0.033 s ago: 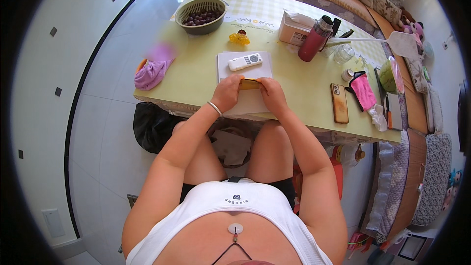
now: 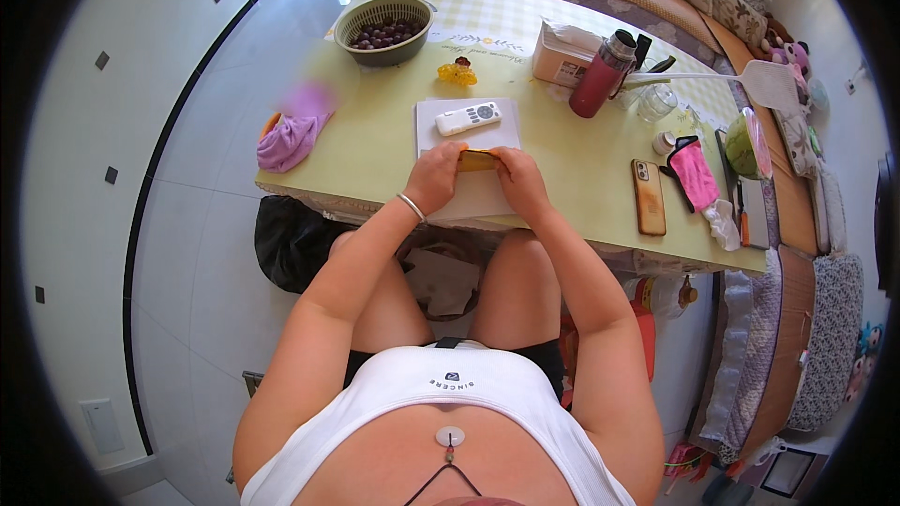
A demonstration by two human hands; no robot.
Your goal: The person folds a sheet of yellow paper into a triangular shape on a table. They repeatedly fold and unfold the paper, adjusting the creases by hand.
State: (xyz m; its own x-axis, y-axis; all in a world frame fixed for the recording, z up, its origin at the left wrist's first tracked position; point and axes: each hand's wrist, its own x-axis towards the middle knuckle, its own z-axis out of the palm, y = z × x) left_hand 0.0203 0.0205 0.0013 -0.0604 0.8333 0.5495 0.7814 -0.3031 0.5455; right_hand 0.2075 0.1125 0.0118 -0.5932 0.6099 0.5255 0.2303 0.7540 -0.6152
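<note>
Between my hands is a small, flat, yellow-orange piece point(image 2: 478, 160) with a dark upper edge; it looks like folded paper, but its exact kind is unclear. My left hand point(image 2: 434, 178) pinches its left end, and my right hand point(image 2: 523, 183) grips the right end. Both hands are closed, held over a stack of white paper point(image 2: 486, 200) at the near edge of the table. Just beyond my fingers, a white remote control point(image 2: 469, 118) lies across the upper part of that stack. My fingers hide both ends of the piece.
Farther back stand a basket of dark round fruit point(image 2: 357, 54), a yellow hair claw point(image 2: 457, 73), a tissue box point(image 2: 562, 54) and a dark red flask point(image 2: 603, 75). To the right lie a phone point(image 2: 648, 197) and a pink cloth point(image 2: 695, 175); a purple cloth point(image 2: 292, 142) is at left.
</note>
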